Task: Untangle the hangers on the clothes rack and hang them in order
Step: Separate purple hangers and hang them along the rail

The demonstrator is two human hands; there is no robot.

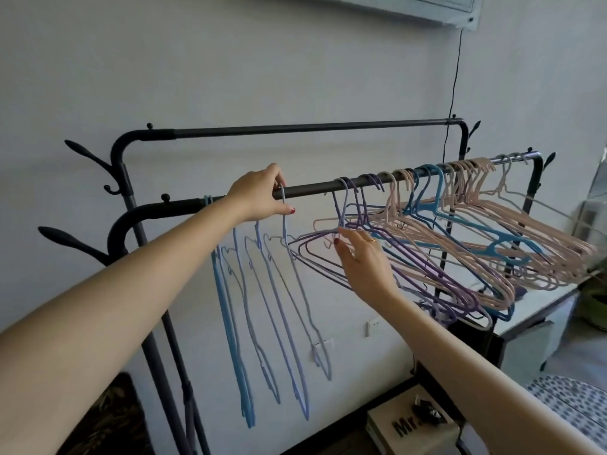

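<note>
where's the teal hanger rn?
Head view, right half: the teal hanger hangs on the front rail, tangled between the purple hangers and pink hangers.

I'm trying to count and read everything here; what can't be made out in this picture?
- Head view: lettering on the box past "Mr.", hidden by a dark object lying on it.
- Hanger count in the tangled bunch: overlapping and blurred.
- Rack feet: cut off by the bottom edge.

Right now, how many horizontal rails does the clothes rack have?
2. The upper rail runs along the back near the wall and holds no hangers. The lower front rail carries all the hangers; the left hand rests on it.
</note>
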